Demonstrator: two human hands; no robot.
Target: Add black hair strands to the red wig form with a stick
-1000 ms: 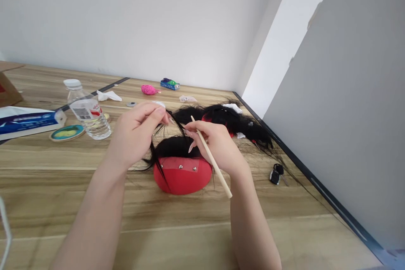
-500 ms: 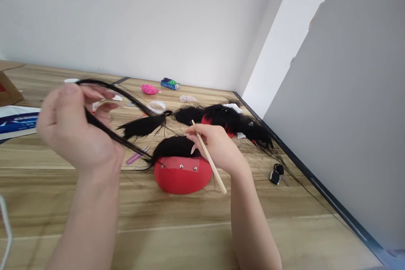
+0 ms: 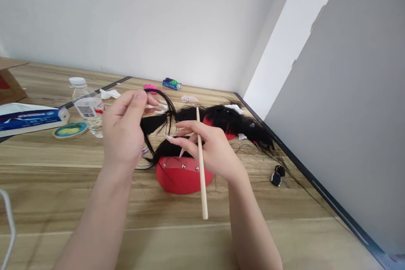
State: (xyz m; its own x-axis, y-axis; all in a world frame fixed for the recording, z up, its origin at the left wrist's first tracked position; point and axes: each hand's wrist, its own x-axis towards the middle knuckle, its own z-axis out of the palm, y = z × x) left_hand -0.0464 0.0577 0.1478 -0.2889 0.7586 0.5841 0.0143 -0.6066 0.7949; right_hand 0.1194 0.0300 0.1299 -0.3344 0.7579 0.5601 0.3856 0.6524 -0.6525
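Observation:
A red dome-shaped block with black hair pinned on top sits on the wooden table. My left hand is raised just left of it, pinching a thin looped strand of black hair between thumb and fingers. My right hand rests over the block's top and holds a long wooden stick, nearly upright, its lower end hanging in front of the block. A larger heap of black hair with red parts lies behind.
A water bottle, a round teal disc and a blue-white packet lie at left. Pink and blue-green small objects are near the wall. Keys lie right of the block, near a grey partition.
My left hand swung out to the left, drawing the strand long, then came back in toward the block with the strand looped. The stick in my right hand turned from slanted to nearly upright.

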